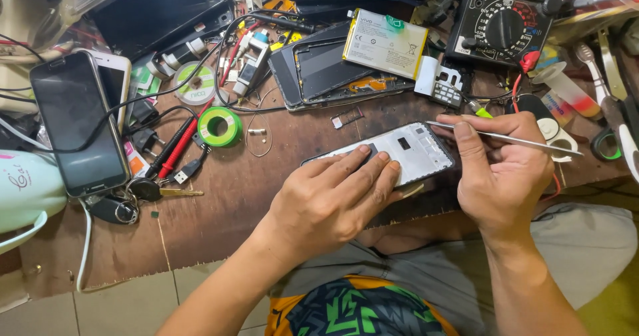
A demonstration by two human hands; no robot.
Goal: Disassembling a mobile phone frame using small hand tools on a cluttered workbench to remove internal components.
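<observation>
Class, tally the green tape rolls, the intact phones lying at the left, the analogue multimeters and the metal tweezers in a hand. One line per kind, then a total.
Green tape rolls: 1
Intact phones: 2
Multimeters: 1
Tweezers, held by right hand: 1
Total: 5

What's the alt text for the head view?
A person's left hand presses flat on an opened white phone frame on a cluttered brown workbench, while the right hand holds thin metal tweezers over its upper edge. Around it lie a phone battery, a multimeter, a green tape roll and a dark-screened phone.
</observation>
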